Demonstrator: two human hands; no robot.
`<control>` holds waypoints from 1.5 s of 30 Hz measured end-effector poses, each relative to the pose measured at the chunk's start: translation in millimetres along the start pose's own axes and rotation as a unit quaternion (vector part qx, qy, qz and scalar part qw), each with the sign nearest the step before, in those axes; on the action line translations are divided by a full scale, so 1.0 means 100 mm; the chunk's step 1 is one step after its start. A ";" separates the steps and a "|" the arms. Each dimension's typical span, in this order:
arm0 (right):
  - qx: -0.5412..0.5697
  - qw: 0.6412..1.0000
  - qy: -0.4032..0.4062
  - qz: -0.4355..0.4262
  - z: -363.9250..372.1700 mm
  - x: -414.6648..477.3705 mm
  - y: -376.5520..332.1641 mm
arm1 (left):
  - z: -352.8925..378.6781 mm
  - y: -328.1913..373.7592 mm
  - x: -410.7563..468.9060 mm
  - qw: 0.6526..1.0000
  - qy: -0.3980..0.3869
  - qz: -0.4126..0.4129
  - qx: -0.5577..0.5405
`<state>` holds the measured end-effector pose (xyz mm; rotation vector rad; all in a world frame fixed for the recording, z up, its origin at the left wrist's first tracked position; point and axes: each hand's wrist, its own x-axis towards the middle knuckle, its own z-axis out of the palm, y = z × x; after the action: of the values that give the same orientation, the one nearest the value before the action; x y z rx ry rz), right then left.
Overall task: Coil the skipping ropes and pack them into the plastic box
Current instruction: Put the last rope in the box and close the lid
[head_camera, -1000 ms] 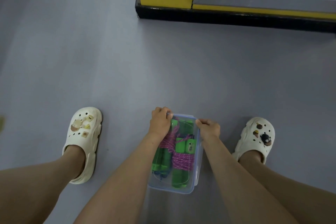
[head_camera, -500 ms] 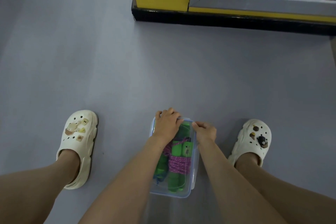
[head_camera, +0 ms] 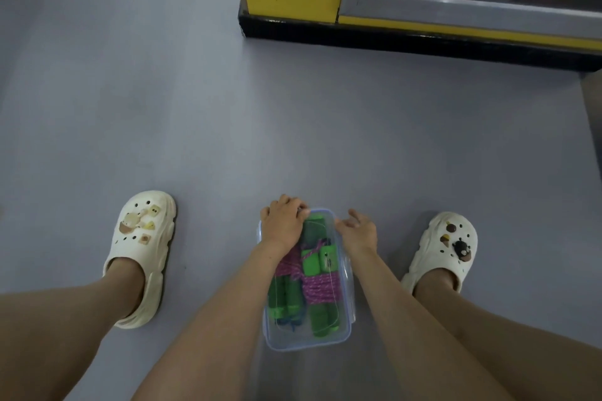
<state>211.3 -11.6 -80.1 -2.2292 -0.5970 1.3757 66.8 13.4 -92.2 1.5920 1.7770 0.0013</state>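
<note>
A clear plastic box (head_camera: 306, 343) with a blue-tinted lid stands on the grey floor between my feet. Inside lie coiled skipping ropes (head_camera: 321, 286), purple cord wound around green handles. My left hand (head_camera: 282, 227) presses on the lid's far left corner, with its fingers curled over the far edge. At the lid's far right corner is my right hand (head_camera: 358, 231), fingers spread and holding nothing. My left forearm hides part of the box's left side.
My feet in cream clogs stand on either side of the box, the left clog (head_camera: 143, 238) and the right clog (head_camera: 446, 244). A yellow wall with a black skirting (head_camera: 391, 42) and a grey window frame runs across the far side. Grey floor lies all around.
My left hand has slid flat onto the lid's far corner. My right hand has let go of the far edge and spread its fingers. The view has shifted slightly.
</note>
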 end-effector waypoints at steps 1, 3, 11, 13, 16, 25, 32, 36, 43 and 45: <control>-0.014 1.000 -0.008 0.005 -0.01 -0.01 0.03 | -0.03 -0.07 -0.03 0.999 0.012 -0.029 -0.009; -0.028 0.999 -0.011 0.026 -0.05 -0.05 0.10 | -0.10 -0.19 -0.10 0.994 0.039 -0.099 -0.033; -0.039 0.999 -0.004 0.004 -0.12 -0.13 0.18 | -0.29 -0.46 -0.28 0.920 0.081 -0.317 -0.217; -0.010 1.000 -0.019 0.013 -0.07 -0.14 0.16 | -0.30 -0.49 -0.32 0.914 0.077 -0.317 -0.241; 0.049 0.998 0.021 0.034 -0.03 -0.21 0.06 | -0.24 -0.54 -0.38 0.915 0.081 -0.305 -0.253; 0.124 0.982 0.109 0.090 0.13 -0.08 0.05 | -0.21 -0.54 -0.29 0.883 0.103 -0.324 -0.323; 0.076 0.986 0.065 0.135 0.22 0.15 0.29 | -0.30 -0.14 -0.05 0.925 0.078 -0.308 -0.207; 0.074 0.983 0.071 0.155 0.28 0.29 0.37 | -0.36 -0.08 0.12 0.901 0.057 -0.367 -0.224; 0.024 0.981 0.099 0.168 0.22 0.01 0.04 | -0.30 -0.02 0.20 0.884 0.087 -0.408 -0.212; 0.010 0.980 0.108 0.165 0.21 0.04 0.05 | -0.27 -0.01 0.21 0.886 0.102 -0.406 -0.200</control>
<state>194.2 -9.9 -94.2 -2.4994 -0.1401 1.2545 52.9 43.6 -83.4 0.4966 2.3046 0.1333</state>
